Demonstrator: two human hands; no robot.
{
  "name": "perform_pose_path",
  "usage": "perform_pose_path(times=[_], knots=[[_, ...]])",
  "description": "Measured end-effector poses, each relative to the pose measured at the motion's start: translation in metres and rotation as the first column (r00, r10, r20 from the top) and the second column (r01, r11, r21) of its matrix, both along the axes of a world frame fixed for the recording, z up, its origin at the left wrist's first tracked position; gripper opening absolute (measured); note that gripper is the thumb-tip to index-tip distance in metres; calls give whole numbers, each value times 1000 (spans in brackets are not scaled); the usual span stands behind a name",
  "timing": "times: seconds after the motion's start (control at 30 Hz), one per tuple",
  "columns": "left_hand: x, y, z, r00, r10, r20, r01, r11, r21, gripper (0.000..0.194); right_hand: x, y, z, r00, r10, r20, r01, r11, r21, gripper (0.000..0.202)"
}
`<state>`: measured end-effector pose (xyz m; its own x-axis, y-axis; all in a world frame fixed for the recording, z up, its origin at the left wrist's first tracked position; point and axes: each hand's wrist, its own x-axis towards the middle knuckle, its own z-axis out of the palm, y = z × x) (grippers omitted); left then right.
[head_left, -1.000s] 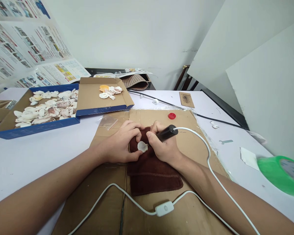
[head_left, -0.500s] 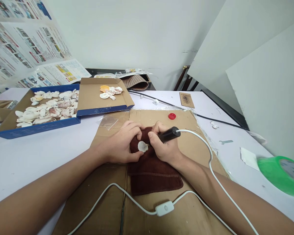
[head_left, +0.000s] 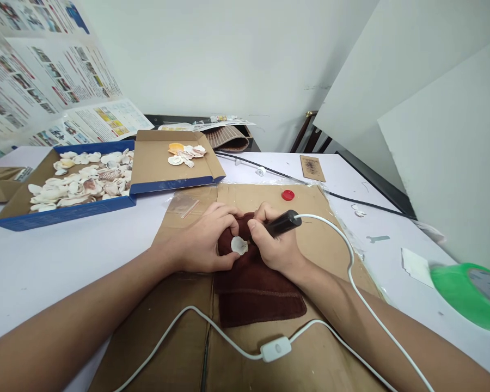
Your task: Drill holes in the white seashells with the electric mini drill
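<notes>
A small white shell (head_left: 239,245) lies on a dark brown cloth (head_left: 257,288) spread over flat cardboard (head_left: 310,348). My left hand (head_left: 202,239) pinches the shell between thumb and fingers and holds it down on the cloth. My right hand (head_left: 271,245) grips a black pen-shaped power tool (head_left: 283,222) like a pencil, its tip at the shell's right edge. The tool's white cord (head_left: 351,272) loops past my right forearm to an inline switch (head_left: 276,349).
A blue-edged box (head_left: 65,209) of several shells stands at the left, its open lid (head_left: 155,163) holding a few more. A red cap (head_left: 287,195), a black cable (head_left: 351,198), a green tape roll (head_left: 469,294) and white boards at the right surround the work area.
Both hands stay on the shell and the tool with only slight shifts. The view has drifted a little.
</notes>
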<state>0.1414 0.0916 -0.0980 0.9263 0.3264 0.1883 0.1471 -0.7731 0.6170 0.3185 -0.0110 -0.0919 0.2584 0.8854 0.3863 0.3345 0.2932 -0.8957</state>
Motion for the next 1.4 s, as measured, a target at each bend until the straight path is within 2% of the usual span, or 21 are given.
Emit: perform_pose_path(times=[0.43, 0.63, 1.2, 1.4], knots=[[0, -2, 2, 1000, 4, 29, -4, 1000, -3, 27, 1, 4, -3, 1000, 15, -27, -16, 999, -34, 31], [1, -2, 1, 1000, 4, 24, -3, 1000, -11, 27, 3, 6, -3, 998, -40, -37, 37, 997, -71, 31], [0, 0, -3, 1000, -1, 28, 1, 1000, -7, 26, 1, 2, 0, 998, -53, 16, 52, 998, 36, 30], [0, 0, -1, 999, -8, 36, 8, 1000, -5, 25, 2, 2, -2, 999, -31, 13, 31, 1000, -6, 29]])
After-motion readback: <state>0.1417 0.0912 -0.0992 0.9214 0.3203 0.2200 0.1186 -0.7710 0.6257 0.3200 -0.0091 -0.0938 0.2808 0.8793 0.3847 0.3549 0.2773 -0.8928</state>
